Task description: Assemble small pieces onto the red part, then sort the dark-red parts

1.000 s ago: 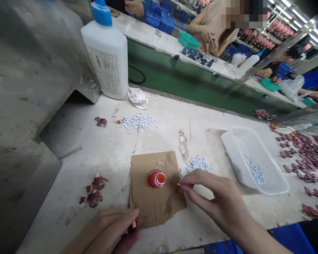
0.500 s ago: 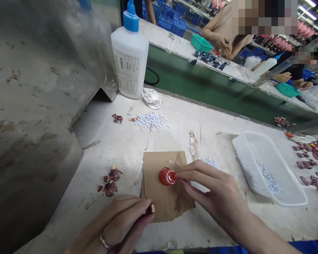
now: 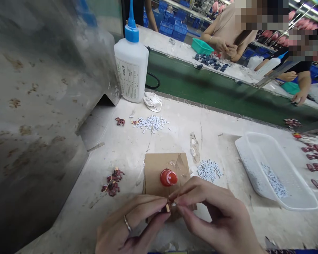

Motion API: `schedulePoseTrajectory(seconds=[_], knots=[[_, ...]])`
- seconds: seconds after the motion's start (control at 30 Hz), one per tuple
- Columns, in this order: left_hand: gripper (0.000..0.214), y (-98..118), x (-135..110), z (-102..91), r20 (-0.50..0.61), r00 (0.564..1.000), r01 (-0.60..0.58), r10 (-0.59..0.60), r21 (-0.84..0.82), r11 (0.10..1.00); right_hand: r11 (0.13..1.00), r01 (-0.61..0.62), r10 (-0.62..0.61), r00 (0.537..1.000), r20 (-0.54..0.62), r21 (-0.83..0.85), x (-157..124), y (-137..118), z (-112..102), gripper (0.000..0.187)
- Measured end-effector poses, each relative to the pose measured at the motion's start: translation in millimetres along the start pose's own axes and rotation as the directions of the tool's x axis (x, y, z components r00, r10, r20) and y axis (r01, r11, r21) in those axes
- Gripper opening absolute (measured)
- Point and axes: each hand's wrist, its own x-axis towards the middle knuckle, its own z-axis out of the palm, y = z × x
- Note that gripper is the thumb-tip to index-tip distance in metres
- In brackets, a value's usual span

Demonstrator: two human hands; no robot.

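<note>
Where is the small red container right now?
In the head view, the red container sits on the brown cardboard in the lower middle, left of the nearest pile of pale pieces.

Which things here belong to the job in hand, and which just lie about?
Likely in use:
Dark-and-tan piece in left hand
Red pot on cardboard
Pale pieces beyond right hand

Likely just lying about:
Crumpled white wad
Torn strip
</note>
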Motion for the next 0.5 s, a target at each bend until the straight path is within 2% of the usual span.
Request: schedulePoseTrajectory(seconds=[0.23, 0.37, 0.5], knots=[[0.030, 0.7, 0.7, -0.6, -0.020, 1.000, -0.005, 0.006, 0.038, 0.999, 1.000, -0.005, 0.006, 0.999, 0.035, -0.014, 0.0, 0.0, 0.6, 0.019], [0.032, -2.6, -2.3, -0.6, -0.042, 0.999, -0.011, 0.013, 0.041, 0.999, 0.978, 0.122, -0.098, 0.985, 0.145, -0.168, -4.6, -3.1, -6.0, 0.023], [0.032, -1.6, 2.2, -0.8, -0.042, 0.999, -0.017, 0.018, 0.016, 1.000, 0.891, 0.280, -0.193, 0.946, 0.261, -0.356, -7.9, -10.4, -15.7, 0.030]])
